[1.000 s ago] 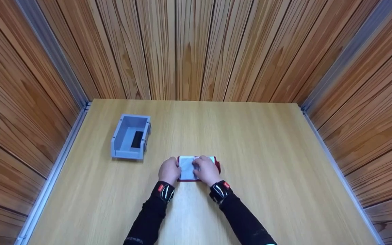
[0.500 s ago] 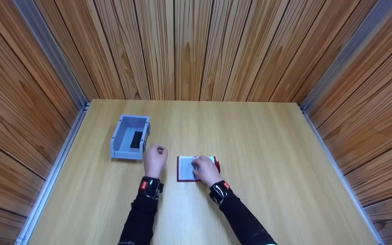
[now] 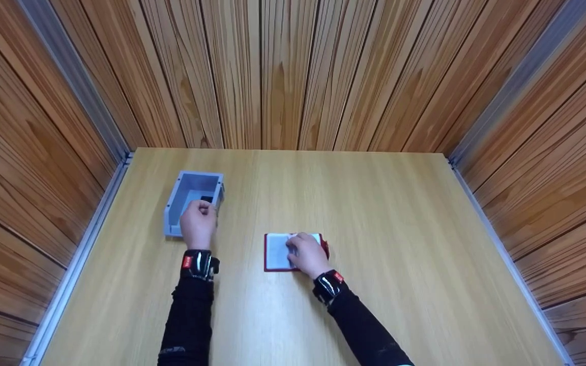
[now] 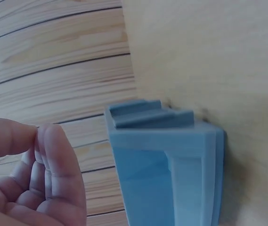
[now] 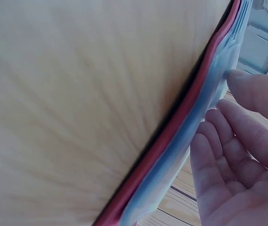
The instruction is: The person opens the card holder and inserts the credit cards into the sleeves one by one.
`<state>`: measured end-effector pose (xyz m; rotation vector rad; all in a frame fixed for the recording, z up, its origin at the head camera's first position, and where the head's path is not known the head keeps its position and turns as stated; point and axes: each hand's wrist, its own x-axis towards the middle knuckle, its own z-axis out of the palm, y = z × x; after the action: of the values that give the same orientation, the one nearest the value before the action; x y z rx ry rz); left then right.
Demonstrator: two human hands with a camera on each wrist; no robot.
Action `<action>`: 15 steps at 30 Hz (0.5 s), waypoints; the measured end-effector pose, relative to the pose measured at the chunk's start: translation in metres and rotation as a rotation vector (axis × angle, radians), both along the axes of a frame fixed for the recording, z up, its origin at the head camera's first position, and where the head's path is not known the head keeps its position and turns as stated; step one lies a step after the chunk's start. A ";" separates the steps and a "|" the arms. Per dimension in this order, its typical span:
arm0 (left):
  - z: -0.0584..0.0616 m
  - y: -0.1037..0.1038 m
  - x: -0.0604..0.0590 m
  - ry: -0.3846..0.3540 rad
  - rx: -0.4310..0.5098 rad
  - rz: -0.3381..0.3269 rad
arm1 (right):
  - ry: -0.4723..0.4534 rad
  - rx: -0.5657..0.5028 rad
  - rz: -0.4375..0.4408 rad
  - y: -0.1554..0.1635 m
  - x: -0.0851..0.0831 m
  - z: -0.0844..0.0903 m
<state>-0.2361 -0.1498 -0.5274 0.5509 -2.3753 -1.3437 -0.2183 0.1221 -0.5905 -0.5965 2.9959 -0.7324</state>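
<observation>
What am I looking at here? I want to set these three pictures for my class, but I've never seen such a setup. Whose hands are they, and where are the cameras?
They are a person's two bare hands, filmed by three cameras. The wide picture comes from a camera on the head, looking down at a wooden table with wood-panelled walls around it. The other two come from cameras strapped to each wrist, so they show close, tilted views.

On the table stand a grey bin with something dark inside, and a small open red booklet with white pages. The right hand rests on the booklet, fingertips on its pages. The left hand hovers at the bin's near edge, fingers loosely curled, holding nothing that I can see.
</observation>
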 end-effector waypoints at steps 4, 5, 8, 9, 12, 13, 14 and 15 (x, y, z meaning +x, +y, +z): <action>0.001 -0.007 -0.004 -0.061 0.019 0.017 | 0.006 -0.005 0.002 0.000 0.001 0.001; 0.001 -0.009 -0.005 -0.073 0.020 0.022 | 0.008 -0.005 0.003 0.000 0.001 0.000; -0.001 -0.014 -0.010 -0.089 0.012 0.035 | 0.007 -0.006 0.002 0.000 0.001 0.000; -0.002 -0.015 -0.012 -0.089 0.010 0.041 | 0.007 -0.006 0.001 0.000 0.001 0.000; -0.005 -0.019 -0.018 -0.082 -0.013 0.056 | 0.013 -0.002 0.001 0.000 0.001 0.000; -0.006 -0.020 -0.019 -0.082 -0.018 0.061 | 0.017 -0.004 0.003 0.000 0.001 0.000; -0.008 -0.021 -0.021 -0.082 -0.024 0.064 | 0.020 -0.005 0.005 0.000 0.001 0.001; -0.009 -0.021 -0.022 -0.083 -0.028 0.064 | 0.016 -0.005 0.004 0.000 0.001 0.001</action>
<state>-0.2578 -0.1713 -0.5364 0.6815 -2.4165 -1.2815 -0.2175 0.1220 -0.5893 -0.6110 3.0073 -0.7392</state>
